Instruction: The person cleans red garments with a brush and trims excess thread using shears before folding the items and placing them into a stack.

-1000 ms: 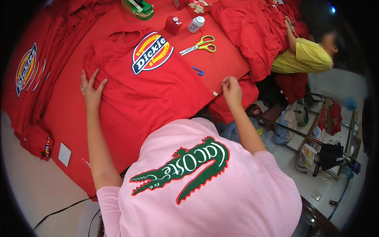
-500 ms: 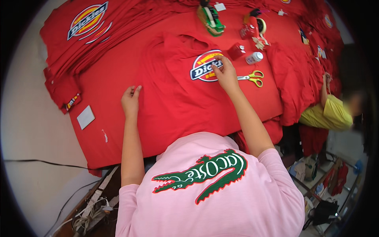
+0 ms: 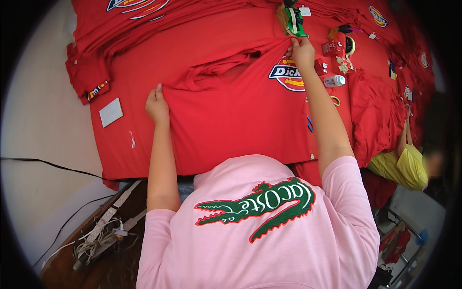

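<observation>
A plain red fabric shirt [image 3: 236, 120] with 1 round multicoloured emblem [image 3: 283, 73] lies on a red-covered table [image 3: 108, 156] in front of the person, its upper edge stretched between 2 hands. The left hand [image 3: 157, 104] is curled closed, pinching the shirt at its left edge; the right hand [image 3: 303, 53] grips the far edge between thumb and fingers, just beside a green tape dispenser [image 3: 294, 23].

The right forearm [image 3: 328, 120] blocks the view of part of the emblem and most of the yellow-handled scissors [image 3: 335, 100]. A small blue plastic piece [image 3: 310, 124] lies near that forearm. Beyond it stand a small red container [image 3: 320, 66] and a white bottle [image 3: 334, 81]. Rumpled red garments [image 3: 375, 111] crowd the right side, and layered red garments [image 3: 159, 29] the far left. A flat white square [image 3: 111, 113] lies left of the left hand.
</observation>
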Motion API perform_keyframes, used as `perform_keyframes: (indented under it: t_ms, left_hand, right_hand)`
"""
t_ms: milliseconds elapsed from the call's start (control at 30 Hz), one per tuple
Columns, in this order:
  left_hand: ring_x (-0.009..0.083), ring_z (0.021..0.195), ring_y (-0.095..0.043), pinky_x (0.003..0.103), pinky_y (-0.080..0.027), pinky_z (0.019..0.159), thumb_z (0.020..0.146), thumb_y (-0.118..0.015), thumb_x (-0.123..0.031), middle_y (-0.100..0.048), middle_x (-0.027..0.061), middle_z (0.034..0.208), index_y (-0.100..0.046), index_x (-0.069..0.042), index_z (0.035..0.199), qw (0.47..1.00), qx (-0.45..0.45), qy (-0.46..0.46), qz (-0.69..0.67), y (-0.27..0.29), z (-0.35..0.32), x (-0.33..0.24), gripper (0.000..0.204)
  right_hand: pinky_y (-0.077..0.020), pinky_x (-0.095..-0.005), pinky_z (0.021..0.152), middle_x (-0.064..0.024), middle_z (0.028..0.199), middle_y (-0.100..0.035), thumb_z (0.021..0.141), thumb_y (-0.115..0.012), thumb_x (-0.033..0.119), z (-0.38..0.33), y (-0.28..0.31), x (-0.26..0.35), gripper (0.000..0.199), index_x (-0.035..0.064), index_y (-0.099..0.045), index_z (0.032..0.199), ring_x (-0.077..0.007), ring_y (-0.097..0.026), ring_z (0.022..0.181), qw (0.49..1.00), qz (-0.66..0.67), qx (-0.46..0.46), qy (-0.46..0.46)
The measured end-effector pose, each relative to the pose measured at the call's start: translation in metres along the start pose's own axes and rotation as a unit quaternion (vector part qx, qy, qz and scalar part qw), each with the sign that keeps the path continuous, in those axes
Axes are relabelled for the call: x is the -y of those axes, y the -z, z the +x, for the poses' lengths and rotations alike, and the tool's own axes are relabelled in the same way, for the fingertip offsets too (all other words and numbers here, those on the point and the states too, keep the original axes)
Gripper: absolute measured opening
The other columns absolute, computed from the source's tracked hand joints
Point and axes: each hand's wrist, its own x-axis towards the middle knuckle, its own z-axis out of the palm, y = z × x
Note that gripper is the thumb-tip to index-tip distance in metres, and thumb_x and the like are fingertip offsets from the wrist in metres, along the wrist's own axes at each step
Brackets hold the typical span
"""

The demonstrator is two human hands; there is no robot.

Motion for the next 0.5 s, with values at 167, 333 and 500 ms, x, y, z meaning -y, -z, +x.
perform_keyframes:
  t_ms: [167,333,500]
  left_hand:
    - [0.0132,0.066,-0.053,0.035,-0.047,0.065,0.104,-0.067,-0.041,-0.062,0.0054,0.07,-0.072,0.002,0.091,0.995,0.089,-0.007,-0.033,0.005,0.004,0.006,0.044]
    - [0.0116,0.068,-0.054,0.032,-0.048,0.067,0.1,-0.072,-0.046,-0.06,-0.0002,0.071,-0.072,0.001,0.093,0.976,0.167,0.111,-0.088,0.038,-0.021,0.016,0.048]
    - [0.0266,0.121,-0.064,0.039,-0.053,0.099,0.093,-0.08,-0.044,-0.064,0.0166,0.133,-0.059,0.001,0.136,0.985,-0.016,-0.168,-0.017,0.007,-0.057,-0.002,0.065]
  right_hand:
    - [-0.0585,-0.038,0.075,-0.0161,0.102,-0.075,0.101,-0.067,0.017,-0.047,0.008,-0.026,0.03,0.0001,-0.057,0.123,-0.0276,-0.076,0.087,0.989,-0.071,-0.012,0.132]
    - [-0.0562,-0.0367,0.09,-0.0219,0.141,-0.06,0.098,-0.073,0.017,-0.141,0.032,-0.05,0.048,-0.0014,-0.054,0.138,-0.026,-0.07,0.115,0.98,-0.134,0.018,0.143]
    - [-0.0397,-0.0458,0.119,-0.0207,0.16,-0.046,0.098,-0.071,0.026,-0.181,-0.008,-0.045,0.065,0.0029,-0.045,0.153,-0.0365,-0.046,0.146,0.898,-0.271,0.058,0.341]
